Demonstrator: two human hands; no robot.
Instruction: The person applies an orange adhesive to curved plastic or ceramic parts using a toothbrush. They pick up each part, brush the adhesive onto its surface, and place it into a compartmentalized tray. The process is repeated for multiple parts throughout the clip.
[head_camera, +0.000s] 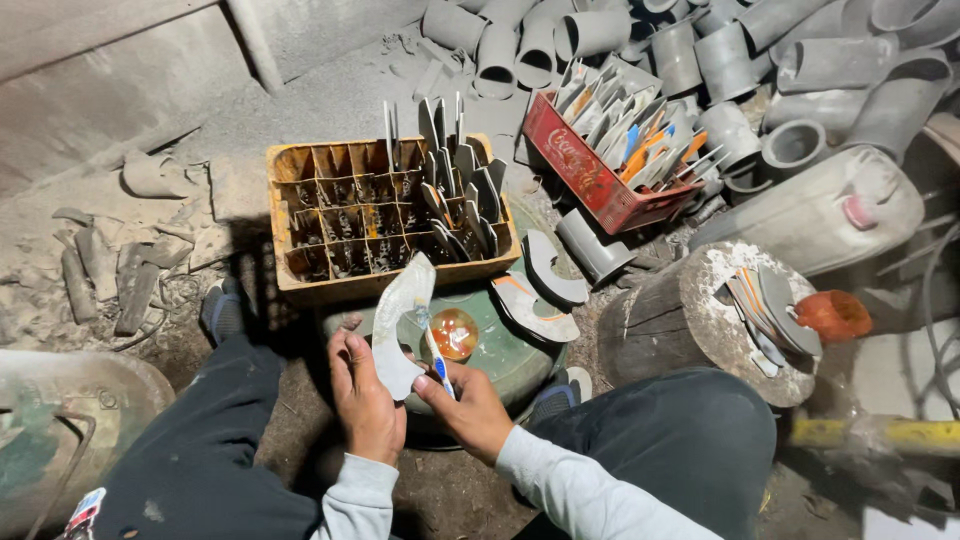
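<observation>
From the head view, your left hand (365, 405) is closed around the lower end of a curved, crescent-shaped grey metal blade (400, 320), whose long axis runs up and away from you, tip leaning right toward the orange wooden compartment crate (300, 285). Your right hand (470, 410) pinches a blue-and-white toothbrush (437, 350), its head laid against the blade's inner edge, so both hands meet at the blade. Just beyond the brush sits a small round dish of orange liquid (455, 333) on the green drum lid (510, 350).

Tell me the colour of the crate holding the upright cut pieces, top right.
Red crate with white lettering on its side; the head view, the only one, shows it.
</observation>
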